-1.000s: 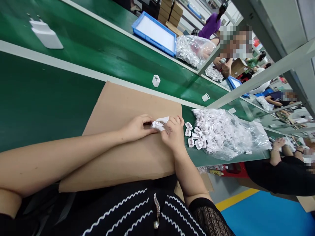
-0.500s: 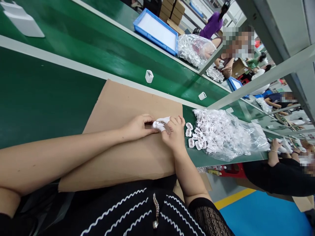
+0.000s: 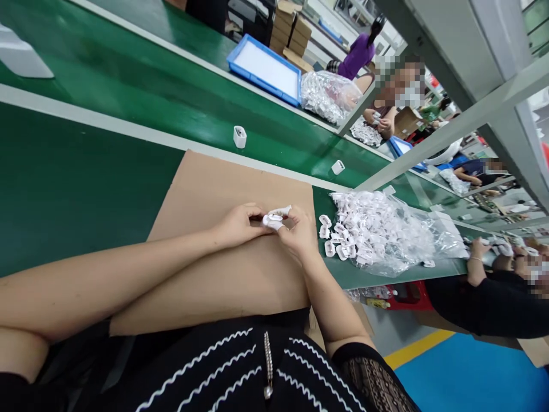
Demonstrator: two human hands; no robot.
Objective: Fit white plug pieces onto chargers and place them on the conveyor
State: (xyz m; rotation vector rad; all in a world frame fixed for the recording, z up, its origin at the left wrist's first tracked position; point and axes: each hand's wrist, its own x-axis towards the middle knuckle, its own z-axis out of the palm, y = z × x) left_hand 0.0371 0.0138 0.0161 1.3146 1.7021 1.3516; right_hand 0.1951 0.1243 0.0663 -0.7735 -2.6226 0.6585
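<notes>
A small white plastic part (image 3: 274, 217), which looks like a charger housing piece, is pinched between my two hands above a brown cardboard sheet (image 3: 223, 280). My left hand (image 3: 242, 224) is closed on its left side with thumb and forefinger. On the other side, my right hand (image 3: 301, 232) grips it with thumb and forefinger, both in white finger covers. My fingers hide some of the part. Just right of my right hand, several loose white parts (image 3: 330, 248) lie on the green table, beside a clear plastic bag (image 3: 444, 234) full of similar pieces.
Beyond a pale rail, a green conveyor carries white charger housings, one (image 3: 240, 137) left of another (image 3: 338, 167). A larger white object (image 3: 23, 54) is at far left. A blue tray (image 3: 266, 68) stands across the belt. A grey post slants at right; co-workers sit nearby.
The white housings on the conveyor have shifted left. My right hand's outer fingers have curled in, and the white part has turned slightly between my hands. The view has moved a little.
</notes>
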